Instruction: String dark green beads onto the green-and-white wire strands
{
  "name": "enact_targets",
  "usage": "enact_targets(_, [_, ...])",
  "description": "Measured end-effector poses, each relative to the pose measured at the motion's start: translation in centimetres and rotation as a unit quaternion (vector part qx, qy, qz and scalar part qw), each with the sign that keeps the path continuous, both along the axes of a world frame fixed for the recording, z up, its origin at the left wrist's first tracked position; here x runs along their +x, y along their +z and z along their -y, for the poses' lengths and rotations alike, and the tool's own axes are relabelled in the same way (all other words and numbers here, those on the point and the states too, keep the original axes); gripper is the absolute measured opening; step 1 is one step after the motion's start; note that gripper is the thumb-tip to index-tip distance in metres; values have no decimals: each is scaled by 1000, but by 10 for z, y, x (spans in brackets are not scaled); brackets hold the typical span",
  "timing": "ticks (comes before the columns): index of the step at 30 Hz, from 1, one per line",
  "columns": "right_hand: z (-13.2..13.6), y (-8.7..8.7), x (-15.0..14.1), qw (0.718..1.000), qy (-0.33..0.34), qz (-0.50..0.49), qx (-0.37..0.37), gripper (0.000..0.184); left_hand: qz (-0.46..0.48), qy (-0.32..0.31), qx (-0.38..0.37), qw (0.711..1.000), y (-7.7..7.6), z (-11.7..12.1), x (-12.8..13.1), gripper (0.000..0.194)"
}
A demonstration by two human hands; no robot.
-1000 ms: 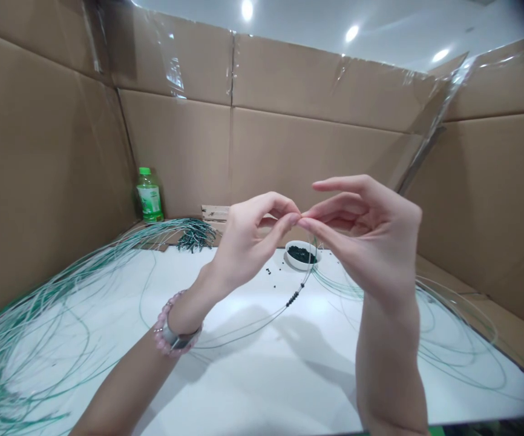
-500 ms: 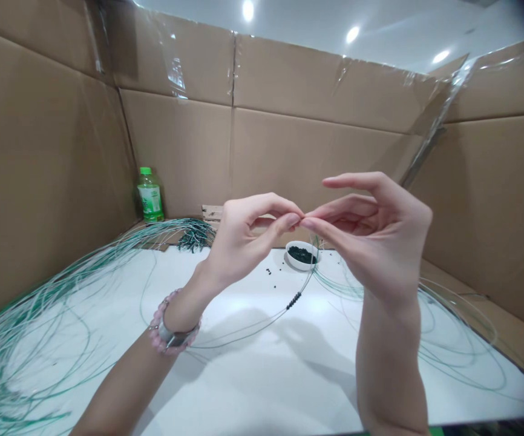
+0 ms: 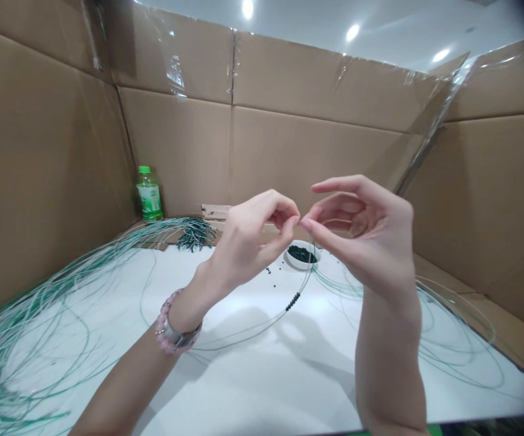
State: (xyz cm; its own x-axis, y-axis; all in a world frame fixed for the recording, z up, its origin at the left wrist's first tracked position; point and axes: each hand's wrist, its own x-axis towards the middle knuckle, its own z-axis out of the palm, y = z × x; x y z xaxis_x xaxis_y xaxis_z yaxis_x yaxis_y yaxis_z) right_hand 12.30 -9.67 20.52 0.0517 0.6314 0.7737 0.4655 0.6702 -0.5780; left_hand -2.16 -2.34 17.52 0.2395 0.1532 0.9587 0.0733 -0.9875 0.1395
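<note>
My left hand is closed in a pinch; whatever sits between its fingertips is too small to make out. Close beside it, thumb and forefinger of my right hand pinch thin wires, whose ends are hidden by the fingers. A short row of black beads is threaded on these wires, which hang down and curve left toward my left wrist. Behind the hands stands a white bowl filled with small dark beads. Several loose beads lie left of it on the white tabletop.
A large bundle of green and white wires spreads along the left side, with dark tips at its far end. More wires loop at the right. A green bottle stands in the back left corner. Cardboard walls surround the table.
My fingertips were touching and now stand slightly apart. My right hand has shifted a little left, and my left fingers have curled in more. The beaded wires hang nearly as before.
</note>
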Motion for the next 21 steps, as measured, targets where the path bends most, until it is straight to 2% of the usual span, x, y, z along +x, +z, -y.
enact_targets(3, [2, 1, 15, 991, 5, 106, -78, 27, -2, 15, 3, 1000, 0, -2, -1, 5])
enact_targets(6, [4, 3, 27, 963, 34, 211, -163, 28, -6, 18, -5, 1000, 0, -3, -1, 5])
enact_targets(8, [3, 3, 28, 971, 41, 174, -158, 29, -10, 4, -20, 1000, -2, -4, 2, 5])
enact_targets(12, [-5, -1, 16, 990, 45, 66, -113, 7, 2, -51, -76, 996, -6, -5, 10, 6])
enact_targets(16, [-12, -5, 11, 996, 28, 34, -72, 5, 31, -125, -161, 979, -7, -8, 13, 10])
enact_targets(21, [-9, -4, 14, 995, 30, 37, -85, 5, 24, -181, -225, 957, -7, -15, 11, 13])
